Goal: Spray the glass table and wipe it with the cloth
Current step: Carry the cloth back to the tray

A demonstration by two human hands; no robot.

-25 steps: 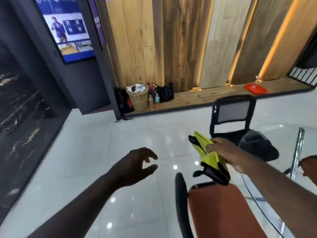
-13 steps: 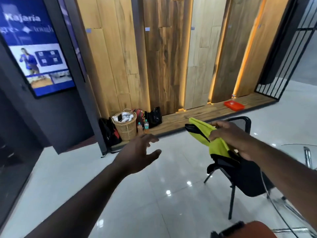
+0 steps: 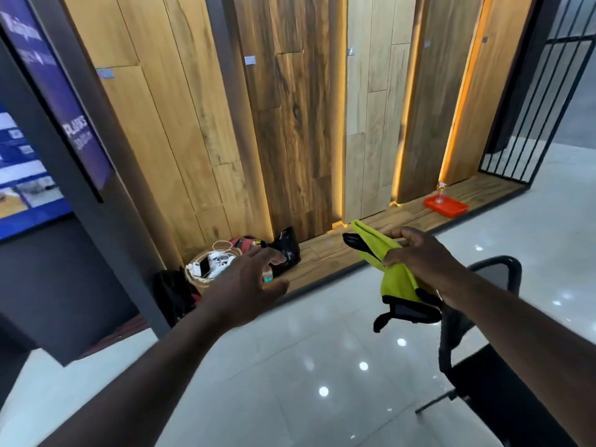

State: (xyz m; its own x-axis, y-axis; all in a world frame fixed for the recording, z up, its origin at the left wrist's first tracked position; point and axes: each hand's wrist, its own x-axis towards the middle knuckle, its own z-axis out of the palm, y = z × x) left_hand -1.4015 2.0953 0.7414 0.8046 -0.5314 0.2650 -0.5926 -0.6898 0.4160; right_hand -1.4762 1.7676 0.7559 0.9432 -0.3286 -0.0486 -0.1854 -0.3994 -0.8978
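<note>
Nearest: left hand (image 3: 248, 285) stretched forward, fingers spread wide, holding nothing. Level with it to the right, right hand (image 3: 416, 256) gripping the cloth (image 3: 393, 275), yellow-green with black trim, bunched between thumb and fingers and hanging below the palm. Below and behind the right hand, a black chair (image 3: 483, 375). No glass table in view. No sprayer in either hand.

Most likely step: fetching the sprayer, with spraying and wiping not yet begun. To do it well:
- Aim the left hand at the small teal-capped bottle (image 3: 267, 278) peeking out just past the left fingers. Possibly the sprayer, but too hidden to tell.
- Check its top before committing.
- Close round the body, not the cap.
- Lift straight up, clear of the bags beside it.
- Hold the cloth firm and high in the right hand, off the floor and away from the chair.

Beyond the left hand and a little to its left, at the foot of the wood wall: a wicker basket (image 3: 200, 283) filled with white items (image 3: 219, 261) and a loop of pale cord, too small to name. Just past the left fingertips, a black bag (image 3: 287, 246), slumped, contents hidden.

Farthest, beyond the right hand on the wooden ledge (image 3: 325, 250): a shallow red tray (image 3: 451, 208) holding one clear glass-like object (image 3: 440, 195), upright.
</note>
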